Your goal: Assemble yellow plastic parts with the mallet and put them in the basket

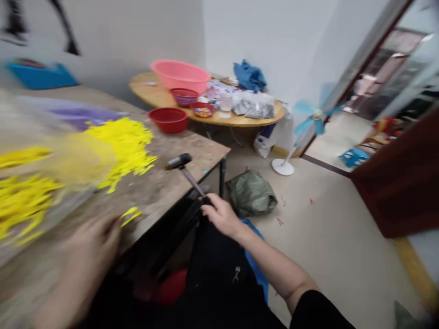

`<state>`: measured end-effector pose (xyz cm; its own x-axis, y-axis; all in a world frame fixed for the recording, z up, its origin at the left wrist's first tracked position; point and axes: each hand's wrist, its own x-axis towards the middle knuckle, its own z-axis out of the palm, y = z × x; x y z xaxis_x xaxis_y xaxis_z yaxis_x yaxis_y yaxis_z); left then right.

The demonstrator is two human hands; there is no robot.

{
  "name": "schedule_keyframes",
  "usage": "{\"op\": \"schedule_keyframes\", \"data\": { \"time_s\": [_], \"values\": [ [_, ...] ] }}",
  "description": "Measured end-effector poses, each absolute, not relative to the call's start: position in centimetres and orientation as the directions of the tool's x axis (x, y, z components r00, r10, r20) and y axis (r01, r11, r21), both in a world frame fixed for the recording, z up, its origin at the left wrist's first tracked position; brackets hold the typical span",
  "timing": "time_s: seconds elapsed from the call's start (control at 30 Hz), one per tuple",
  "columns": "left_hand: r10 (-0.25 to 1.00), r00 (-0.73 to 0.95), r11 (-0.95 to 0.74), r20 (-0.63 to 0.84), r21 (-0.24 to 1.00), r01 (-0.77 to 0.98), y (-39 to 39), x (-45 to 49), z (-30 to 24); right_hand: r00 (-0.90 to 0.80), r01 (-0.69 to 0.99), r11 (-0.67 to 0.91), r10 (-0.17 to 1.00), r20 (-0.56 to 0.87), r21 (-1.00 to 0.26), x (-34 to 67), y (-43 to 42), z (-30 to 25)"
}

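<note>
My right hand (221, 212) is wrapped round the dark handle of a hammer (195, 180). The hammer's black head lies over the front right part of the worktable (206, 146), handle slanting down toward me. My left hand (98, 237), blurred, is at the table's front edge with its fingers curled together. Small yellow strips (131, 215) stick out at its fingertips, and the grip itself is partly hidden. Farther back on the table is a heap of yellow strips (125, 141). More yellow strips (24, 201) lie at the left beside a clear plastic bag (78, 157).
A red bowl (168, 121) stands at the worktable's back edge, a blue tray (41, 75) at the far left. Behind, a round table (236, 121) bears a pink basin (181, 75) and bags. A fan (283, 167) and a green sack (252, 194) are on the floor.
</note>
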<state>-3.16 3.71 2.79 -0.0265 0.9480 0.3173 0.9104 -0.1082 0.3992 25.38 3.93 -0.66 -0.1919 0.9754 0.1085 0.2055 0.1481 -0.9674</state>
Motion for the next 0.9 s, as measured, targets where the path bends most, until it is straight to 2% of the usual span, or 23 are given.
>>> {"op": "schedule_keyframes", "data": {
  "time_s": [0.03, 0.1, 0.3, 0.5, 0.9],
  "values": [
    [0.939, -0.07, -0.076, 0.338, 0.401, 0.913, 3.4, -3.3, 2.2, -0.198, 0.25, 0.139, 0.976, 0.091, -0.958, 25.5, 3.7, -0.9],
    [0.937, -0.055, -0.096, 0.345, 0.405, 0.909, 3.2, -3.5, 1.2, -0.218, 0.328, 0.164, 0.971, 0.094, -0.93, 25.9, 3.6, -1.5],
    [0.922, -0.08, -0.086, 0.378, 0.404, 0.911, 3.7, -3.5, 0.1, -0.353, 0.509, 0.373, 0.912, 0.207, -0.775, 26.2, 3.1, -1.2],
    [0.92, -0.063, -0.101, 0.387, 0.39, 0.915, 3.3, -3.3, 0.3, -0.441, 0.565, 0.468, 0.867, 0.231, -0.68, 24.7, 2.2, -0.3],
    [0.938, -0.03, -0.118, 0.346, 0.397, 0.91, 3.9, -3.3, 0.1, -0.478, 0.661, 0.53, 0.843, 0.246, -0.532, 22.7, 3.2, -1.0]
  ]
}}
